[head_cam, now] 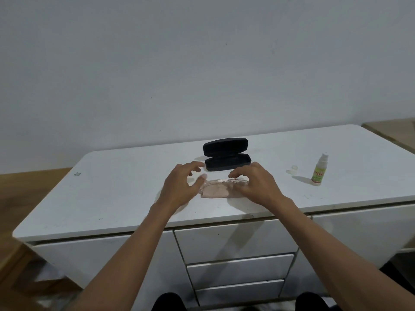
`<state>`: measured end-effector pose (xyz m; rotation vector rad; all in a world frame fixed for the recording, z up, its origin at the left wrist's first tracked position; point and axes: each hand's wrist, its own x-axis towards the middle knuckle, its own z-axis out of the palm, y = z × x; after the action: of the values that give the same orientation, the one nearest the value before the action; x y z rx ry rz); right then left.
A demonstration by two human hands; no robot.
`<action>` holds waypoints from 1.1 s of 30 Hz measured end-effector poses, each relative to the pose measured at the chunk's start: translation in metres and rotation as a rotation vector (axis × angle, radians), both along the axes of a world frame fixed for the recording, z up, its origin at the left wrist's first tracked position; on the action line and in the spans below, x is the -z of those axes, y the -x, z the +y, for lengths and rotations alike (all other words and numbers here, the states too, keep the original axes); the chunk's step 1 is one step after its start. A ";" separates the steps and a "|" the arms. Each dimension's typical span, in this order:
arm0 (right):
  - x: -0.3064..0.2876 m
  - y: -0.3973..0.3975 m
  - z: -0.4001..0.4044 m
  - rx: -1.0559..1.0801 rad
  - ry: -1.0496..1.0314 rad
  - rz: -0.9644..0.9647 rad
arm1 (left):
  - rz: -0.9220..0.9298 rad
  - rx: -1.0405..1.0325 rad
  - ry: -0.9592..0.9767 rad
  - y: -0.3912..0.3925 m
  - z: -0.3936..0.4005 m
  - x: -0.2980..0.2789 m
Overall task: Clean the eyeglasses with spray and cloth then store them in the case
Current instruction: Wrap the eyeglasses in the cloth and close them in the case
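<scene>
On the white desk (125, 194) the clear-framed eyeglasses (226, 182) lie on top of a folded pinkish cloth (214, 192), just in front of the black case (226, 154), which stands open with its lid tipped up toward the wall. Both hands are down at the glasses. The left hand (179, 185) has its fingers spread and loosely bent, its thumb at the left end of the frame, though whether it actually presses there is hard to make out. The right hand (253, 182) arches over the right end, fingertips curled down onto the frame. Off to the right stands the spray bottle (319, 169), uncapped, its small clear cap (294, 169) lying just beside it.
</scene>
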<state>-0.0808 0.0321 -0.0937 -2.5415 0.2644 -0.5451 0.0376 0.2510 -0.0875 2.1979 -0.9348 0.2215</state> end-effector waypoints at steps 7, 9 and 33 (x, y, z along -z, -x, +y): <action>-0.002 0.009 -0.005 -0.098 0.059 0.119 | 0.015 0.154 -0.286 0.011 -0.008 -0.008; -0.003 0.011 -0.006 -0.106 0.064 0.166 | 0.015 0.161 -0.295 0.009 -0.008 -0.006; -0.014 0.001 -0.015 -0.147 -0.003 0.137 | 0.069 0.195 -0.167 -0.007 -0.014 -0.004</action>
<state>-0.0816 0.0175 -0.0797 -2.5731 0.1258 -0.3156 0.0442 0.2366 -0.0831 2.2304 -1.1557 -0.0255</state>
